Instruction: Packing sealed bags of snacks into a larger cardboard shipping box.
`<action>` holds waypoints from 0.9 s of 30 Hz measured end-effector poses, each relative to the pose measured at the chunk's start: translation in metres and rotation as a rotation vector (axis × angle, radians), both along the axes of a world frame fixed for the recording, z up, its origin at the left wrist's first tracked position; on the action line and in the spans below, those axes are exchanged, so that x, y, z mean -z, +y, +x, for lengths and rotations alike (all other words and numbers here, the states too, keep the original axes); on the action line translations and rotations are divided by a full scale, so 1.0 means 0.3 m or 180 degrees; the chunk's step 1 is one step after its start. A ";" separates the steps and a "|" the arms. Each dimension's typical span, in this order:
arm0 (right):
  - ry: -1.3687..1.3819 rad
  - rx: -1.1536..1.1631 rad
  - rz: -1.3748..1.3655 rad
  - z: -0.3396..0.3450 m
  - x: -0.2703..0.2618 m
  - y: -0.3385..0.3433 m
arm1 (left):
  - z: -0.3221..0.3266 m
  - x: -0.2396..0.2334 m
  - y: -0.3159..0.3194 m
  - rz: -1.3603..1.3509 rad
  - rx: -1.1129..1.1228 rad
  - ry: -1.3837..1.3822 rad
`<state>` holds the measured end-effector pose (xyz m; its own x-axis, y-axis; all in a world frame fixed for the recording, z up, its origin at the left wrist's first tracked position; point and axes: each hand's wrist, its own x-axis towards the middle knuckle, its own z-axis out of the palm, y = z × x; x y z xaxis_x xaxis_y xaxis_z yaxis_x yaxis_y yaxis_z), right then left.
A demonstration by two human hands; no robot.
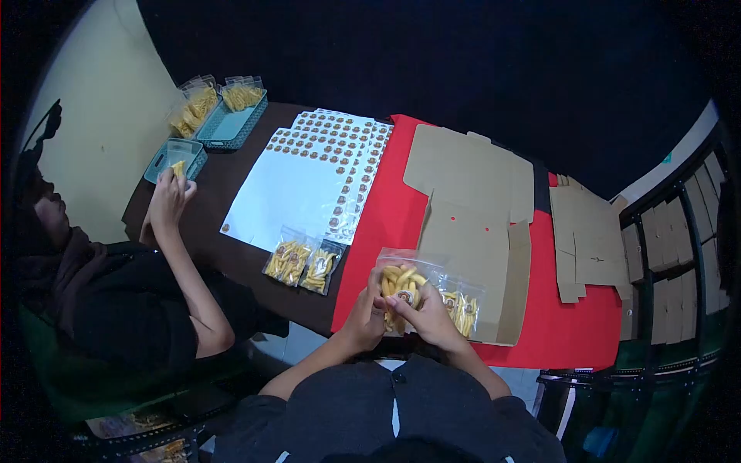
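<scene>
Between my two hands is a clear plastic zip bag of yellow stick snacks (399, 279) with a round sticker on its front. My left hand (367, 312) grips the bag's left side. On the right side, my right hand (431, 318) holds it, thumb close to the sticker. The bag is above the near left part of an open cardboard box (474, 249), its lid folded back. Inside the box, just right of my right hand, lie stickered snack bags (465, 309), partly hidden by that hand.
Two snack bags (288, 257) lie left of the red cloth (370, 243), by sticker sheets (289, 191). A co-worker's hand (169, 199) holds a bag near teal baskets (228, 124). Flat cardboard boxes (587, 237) lie to the right, beside a shelf of folded cardboard (666, 237).
</scene>
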<state>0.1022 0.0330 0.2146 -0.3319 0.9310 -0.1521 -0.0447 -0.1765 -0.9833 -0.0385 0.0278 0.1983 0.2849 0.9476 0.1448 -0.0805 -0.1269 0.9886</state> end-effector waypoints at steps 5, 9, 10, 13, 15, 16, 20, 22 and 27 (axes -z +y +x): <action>-0.0007 -0.0255 -0.0083 0.011 0.009 -0.008 | -0.003 0.024 0.002 0.0160 -0.0140 -0.0102; 0.0188 -0.0506 -0.0094 0.012 -0.002 -0.018 | 0.001 0.005 0.007 0.0132 -0.0222 -0.0047; 0.0237 -0.0492 -0.0078 0.013 0.009 -0.022 | 0.001 0.005 0.008 0.0108 -0.0268 0.0065; 0.0160 -0.0700 -0.0184 0.025 -0.014 -0.019 | -0.016 -0.003 0.002 -0.0226 -0.0098 -0.0146; 0.0124 -0.0808 -0.0317 0.027 -0.023 -0.020 | -0.017 0.003 0.002 -0.0432 -0.0003 -0.0302; 0.0085 -0.0797 -0.0113 0.027 -0.015 -0.021 | -0.014 0.020 0.006 -0.0266 -0.0094 -0.0283; 0.0534 -0.0406 -0.0140 0.000 0.006 -0.029 | -0.008 0.025 0.010 0.0197 -0.0263 -0.0159; 0.0397 -0.0611 -0.0290 0.014 -0.009 -0.016 | -0.009 0.029 0.007 -0.0047 -0.0266 -0.0394; 0.0310 -0.1082 -0.0253 0.040 0.008 0.003 | -0.017 0.056 0.007 -0.0090 -0.0249 -0.0265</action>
